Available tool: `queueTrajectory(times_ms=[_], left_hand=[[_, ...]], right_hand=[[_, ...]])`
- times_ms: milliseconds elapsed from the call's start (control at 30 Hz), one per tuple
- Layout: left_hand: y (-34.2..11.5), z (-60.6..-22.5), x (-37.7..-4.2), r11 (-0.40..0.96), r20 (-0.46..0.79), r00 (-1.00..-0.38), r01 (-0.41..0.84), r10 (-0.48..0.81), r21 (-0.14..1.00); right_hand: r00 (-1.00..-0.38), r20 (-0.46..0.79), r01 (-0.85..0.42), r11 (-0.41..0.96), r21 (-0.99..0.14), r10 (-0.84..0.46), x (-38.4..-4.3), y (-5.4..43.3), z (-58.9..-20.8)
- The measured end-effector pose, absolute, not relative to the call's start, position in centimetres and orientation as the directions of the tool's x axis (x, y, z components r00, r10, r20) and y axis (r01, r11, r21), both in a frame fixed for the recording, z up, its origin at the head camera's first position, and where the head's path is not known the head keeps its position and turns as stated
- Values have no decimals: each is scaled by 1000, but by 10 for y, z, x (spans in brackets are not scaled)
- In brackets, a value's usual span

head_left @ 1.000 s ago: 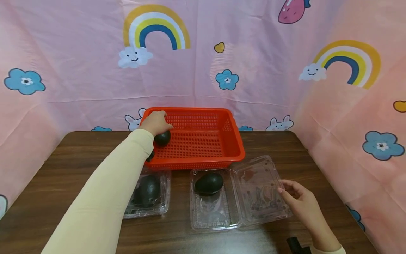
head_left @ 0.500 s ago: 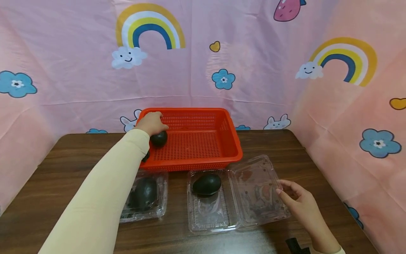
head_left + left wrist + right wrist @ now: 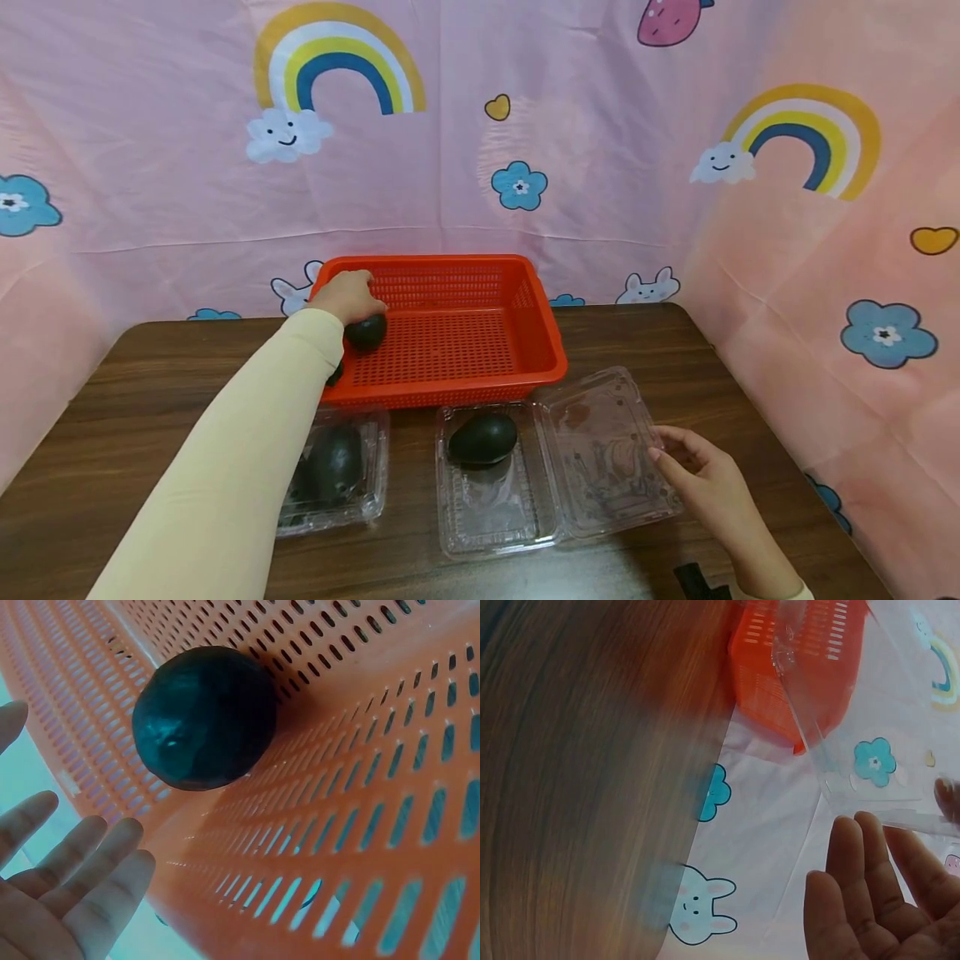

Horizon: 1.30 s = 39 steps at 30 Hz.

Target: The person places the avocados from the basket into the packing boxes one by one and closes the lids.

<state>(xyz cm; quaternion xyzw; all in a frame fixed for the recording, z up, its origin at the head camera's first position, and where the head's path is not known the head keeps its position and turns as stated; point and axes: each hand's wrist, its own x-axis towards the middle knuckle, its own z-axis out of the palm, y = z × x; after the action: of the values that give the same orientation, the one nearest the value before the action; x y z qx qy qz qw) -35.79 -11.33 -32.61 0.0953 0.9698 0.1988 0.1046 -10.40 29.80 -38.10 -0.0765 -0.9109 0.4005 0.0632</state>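
My left hand [image 3: 347,297] reaches over the left end of the orange-red basket [image 3: 547,367]. An avocado [image 3: 204,718] lies inside by the basket wall, close to that hand. In the left wrist view the fingers [image 3: 101,900] are spread and apart from the avocado. My right hand [image 3: 708,483] pinches the outer edge of a clear lid [image 3: 607,450] between thumb and fingers, holding it tilted up. The lid is hinged to an open clear plastic clamshell box [image 3: 491,512], where one avocado [image 3: 483,439] lies at the far end of the tray.
Left of the open box, partly behind my left sleeve, stands another clear clamshell box [image 3: 375,492] with dark avocado [image 3: 335,462] inside. All stand on a dark wooden table [image 3: 615,350]. A pink printed cloth [image 3: 450,192] hangs close behind and along the sides.
The head view has turned a little, so things sit slightly further left. Both hands keep nearly the same place against the basket and the lid.
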Motion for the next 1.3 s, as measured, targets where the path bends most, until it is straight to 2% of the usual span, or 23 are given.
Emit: queueTrajectory(times_ms=[567, 1000, 1300], left_hand=[[-114, -344, -365, 938, -231, -946, 150, 229, 314], [-108, -356, -366, 946, -293, -934, 111, 204, 305], [-109, -367, -370, 940, -309, -925, 115, 219, 321]], right_hand=[[-979, 108, 39, 680, -732, 173, -105, 300, -385], [-981, 67, 70, 658, -750, 180, -104, 301, -386], [-979, 99, 45, 663, -747, 178, -106, 301, -388]])
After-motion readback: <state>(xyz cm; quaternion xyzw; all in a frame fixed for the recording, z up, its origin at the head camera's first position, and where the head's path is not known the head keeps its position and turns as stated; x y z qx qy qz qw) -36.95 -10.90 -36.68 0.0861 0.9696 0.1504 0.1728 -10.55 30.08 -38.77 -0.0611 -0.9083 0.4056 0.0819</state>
